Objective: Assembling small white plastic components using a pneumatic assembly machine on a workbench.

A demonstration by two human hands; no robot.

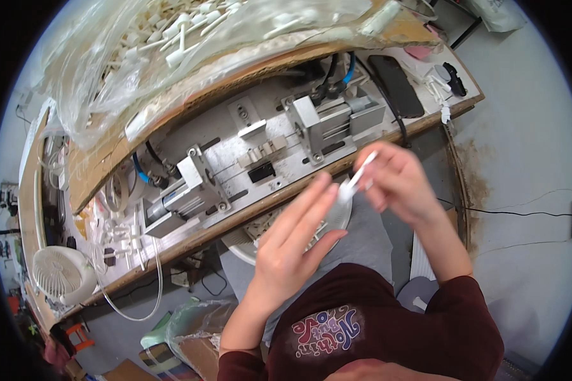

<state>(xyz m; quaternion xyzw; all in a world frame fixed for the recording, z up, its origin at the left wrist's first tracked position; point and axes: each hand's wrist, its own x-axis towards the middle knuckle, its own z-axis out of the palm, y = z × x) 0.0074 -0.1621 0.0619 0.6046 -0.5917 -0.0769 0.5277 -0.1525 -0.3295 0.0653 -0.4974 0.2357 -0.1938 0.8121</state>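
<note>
My right hand (400,187) pinches a small white plastic rod (362,169) that has a wider end pointing toward my other hand. Beside that wider end, my left hand (283,247) is open with its fingers stretched out. Whether its fingertips touch the part is too blurred to tell. Under both hands, a round white tub (346,219) sits on my lap with light-coloured pieces in it. Just beyond them on the bench is a metal fixture with a small notched beige block (264,152) between two pneumatic cylinders, the left one (194,184) and the right one (327,120).
A cardboard box edge (190,95) lined with clear plastic, full of white rod parts (181,38), overhangs the bench's back. A phone (397,86) lies at the right. At the left are a white fan (63,275) and loose white parts (128,244). Wooden bench edge (235,219) runs before me.
</note>
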